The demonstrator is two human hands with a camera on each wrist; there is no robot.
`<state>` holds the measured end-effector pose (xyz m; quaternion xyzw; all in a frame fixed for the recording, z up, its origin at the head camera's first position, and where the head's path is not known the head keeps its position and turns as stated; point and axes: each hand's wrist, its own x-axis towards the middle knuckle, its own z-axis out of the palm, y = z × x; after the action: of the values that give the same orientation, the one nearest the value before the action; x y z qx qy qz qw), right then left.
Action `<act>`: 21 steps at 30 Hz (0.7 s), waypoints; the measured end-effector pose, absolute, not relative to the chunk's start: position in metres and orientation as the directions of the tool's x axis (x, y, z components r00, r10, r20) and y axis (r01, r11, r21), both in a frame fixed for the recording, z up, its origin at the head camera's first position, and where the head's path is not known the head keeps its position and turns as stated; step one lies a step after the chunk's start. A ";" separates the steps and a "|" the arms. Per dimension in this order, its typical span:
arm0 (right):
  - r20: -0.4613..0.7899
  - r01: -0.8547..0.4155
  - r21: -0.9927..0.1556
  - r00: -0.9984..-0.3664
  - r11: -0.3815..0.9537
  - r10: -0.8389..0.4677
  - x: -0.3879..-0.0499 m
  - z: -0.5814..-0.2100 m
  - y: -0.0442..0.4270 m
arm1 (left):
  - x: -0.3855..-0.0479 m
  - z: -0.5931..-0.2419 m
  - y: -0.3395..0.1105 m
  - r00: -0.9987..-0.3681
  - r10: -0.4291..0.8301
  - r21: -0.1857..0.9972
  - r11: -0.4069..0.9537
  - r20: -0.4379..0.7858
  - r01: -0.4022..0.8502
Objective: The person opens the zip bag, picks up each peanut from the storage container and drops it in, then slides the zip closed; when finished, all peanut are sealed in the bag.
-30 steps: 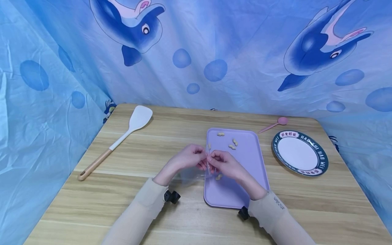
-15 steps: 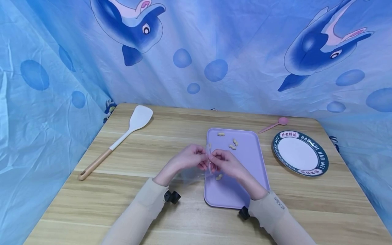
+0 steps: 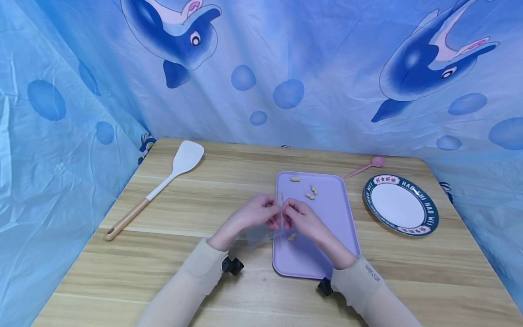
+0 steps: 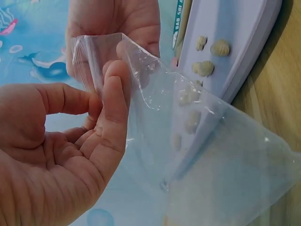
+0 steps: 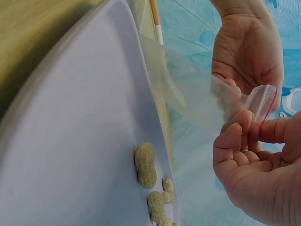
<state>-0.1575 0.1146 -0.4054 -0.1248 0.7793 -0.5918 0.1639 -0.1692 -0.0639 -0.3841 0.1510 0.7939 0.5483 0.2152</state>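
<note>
Both hands pinch a clear zip-lock bag (image 4: 225, 155) by its mouth, held above the left edge of a purple tray (image 3: 323, 245). My left hand (image 3: 257, 211) grips one part of the mouth between thumb and forefinger, the bag hanging down toward the table. Close against it, my right hand (image 3: 304, 220) pinches the same rim; a red seal line shows beside its thumb in the right wrist view. Several unshelled peanuts (image 3: 310, 196) lie spread on the tray, some seen through the bag in the left wrist view. Nothing can be made out inside the bag.
To the left lies a white spatula (image 3: 188, 156) with a wooden handle. A green-rimmed white plate (image 3: 397, 205) stands right of the tray, with a pink spoon (image 3: 377, 161) behind it. A blue dolphin-print curtain (image 3: 261, 68) rises behind the wooden table (image 3: 180, 213).
My left hand has shifted slightly right, and the fingertips of both hands now sit closer together at the bag's mouth. Tray and peanuts stay put.
</note>
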 end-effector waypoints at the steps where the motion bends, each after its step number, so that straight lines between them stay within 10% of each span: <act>1: -0.106 0.003 -0.964 -0.920 0.266 -0.376 -0.158 -0.405 0.114 | -0.169 -0.384 -0.063 -0.863 0.474 0.939 0.344 -0.172 0.002; 21: -0.183 0.105 -0.966 -0.923 0.237 -0.338 -0.164 -0.405 0.120 | -0.175 -0.385 -0.076 -0.879 0.415 0.935 0.344 -0.237 -0.090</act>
<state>-0.1642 0.1197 -0.4050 -0.0762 0.7655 -0.6129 0.1805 -0.1752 -0.0758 -0.3848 0.1030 0.7886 0.5635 0.2236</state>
